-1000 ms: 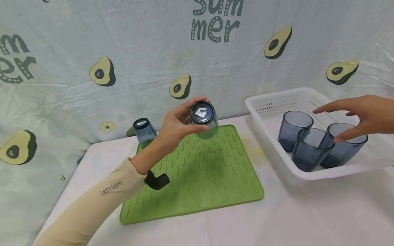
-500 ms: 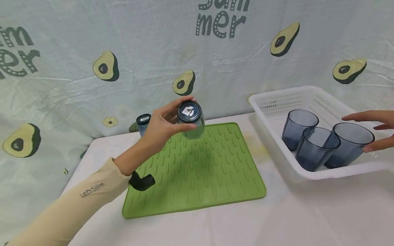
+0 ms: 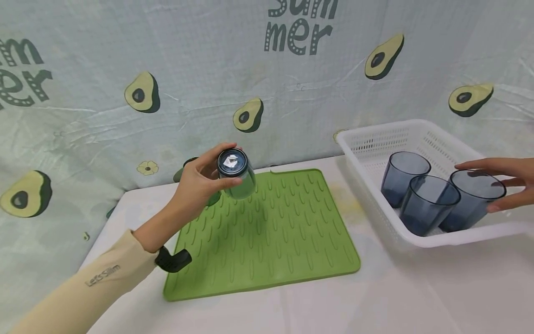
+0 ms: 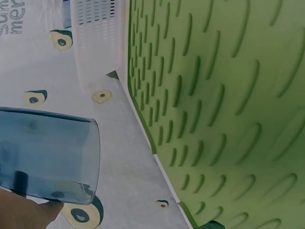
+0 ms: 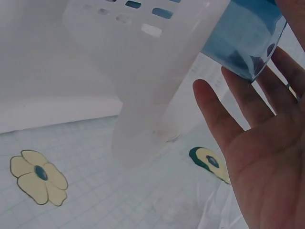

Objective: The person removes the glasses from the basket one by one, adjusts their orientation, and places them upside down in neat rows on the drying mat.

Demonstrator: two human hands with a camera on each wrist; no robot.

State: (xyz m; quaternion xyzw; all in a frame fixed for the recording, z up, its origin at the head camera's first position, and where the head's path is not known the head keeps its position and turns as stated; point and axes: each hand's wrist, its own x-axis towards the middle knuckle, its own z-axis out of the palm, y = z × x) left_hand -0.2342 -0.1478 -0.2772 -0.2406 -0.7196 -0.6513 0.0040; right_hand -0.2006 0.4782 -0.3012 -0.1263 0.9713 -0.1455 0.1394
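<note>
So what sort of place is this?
Probably a tabletop set up like a kitchen corner: blue glasses in a white basket, a ridged green mat, and an avocado-print cloth behind.

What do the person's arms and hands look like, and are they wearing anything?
The left arm has a long beige sleeve with slanted dark lettering that starts with "Let's". A curved black piece sits at that wrist. The left hand has no glove. The right hand is gloveless too, and no sleeve shows on that side.
</note>
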